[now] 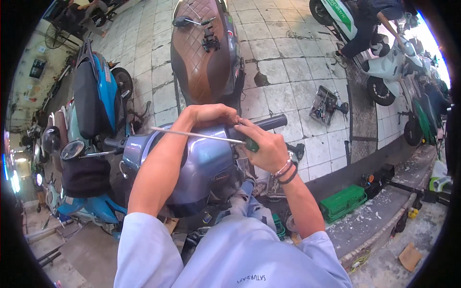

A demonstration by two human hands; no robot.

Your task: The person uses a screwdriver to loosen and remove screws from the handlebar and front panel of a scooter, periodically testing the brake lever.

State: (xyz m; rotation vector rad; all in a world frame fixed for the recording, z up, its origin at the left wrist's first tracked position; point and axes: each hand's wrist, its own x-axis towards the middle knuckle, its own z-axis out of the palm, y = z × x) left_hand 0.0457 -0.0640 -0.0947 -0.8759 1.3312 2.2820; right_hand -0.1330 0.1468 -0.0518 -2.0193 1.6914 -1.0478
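A long-shafted screwdriver (201, 136) with a green handle lies in my right hand (266, 146), its shaft pointing left across my left forearm. My right thumb and index finger reach up to the handlebar beside the black grip (273, 123). At the same spot my left hand (213, 115) is bent over the handlebar with curled fingers. What the fingertips of my left hand pinch is too small and partly hidden. Beneath my arms is the glossy blue-purple front of a scooter (206, 156). On its brown quilted seat (199, 67) rest a detached mirror (182, 21) and a black bracket-like part (210, 41).
An open tool tray (322, 105) sits on the tiled floor to the right. Nearer stands a green crate (343, 201) by a low step. A blue scooter (103, 91) with a black seat is parked at left. Another person (372, 29) is beside a white scooter, far right.
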